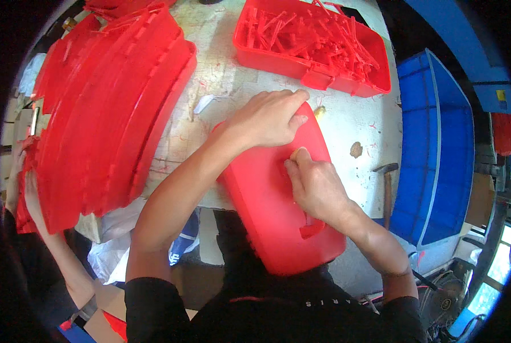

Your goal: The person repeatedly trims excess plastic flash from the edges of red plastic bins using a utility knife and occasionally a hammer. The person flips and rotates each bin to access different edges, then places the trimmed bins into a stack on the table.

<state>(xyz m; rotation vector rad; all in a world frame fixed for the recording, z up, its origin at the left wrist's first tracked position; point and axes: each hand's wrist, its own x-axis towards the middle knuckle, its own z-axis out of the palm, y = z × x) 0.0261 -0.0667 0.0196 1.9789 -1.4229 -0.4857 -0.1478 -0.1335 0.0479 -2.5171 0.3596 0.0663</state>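
Observation:
A red plastic case part (261, 211) with rounded corners slants over the near table edge toward my lap. At its far end my left hand (275, 117) lies across it, the fingers curled over the edge and gripping it. My right hand (318, 186) is closed above the middle of the case, thumb and fingers pinched together. A small yellowish tip shows at that pinch, but the fingers hide the rest. Close to the near right corner, the case has a slot-like recess (311, 228).
Stacked red plastic shells (112, 108) fill the left side, where another person's arm (55, 246) reaches in. Beyond my hands stands a red box (318, 80) of thin red plastic scraps. A hammer (387, 194) and blue crates (429, 154) are to the right.

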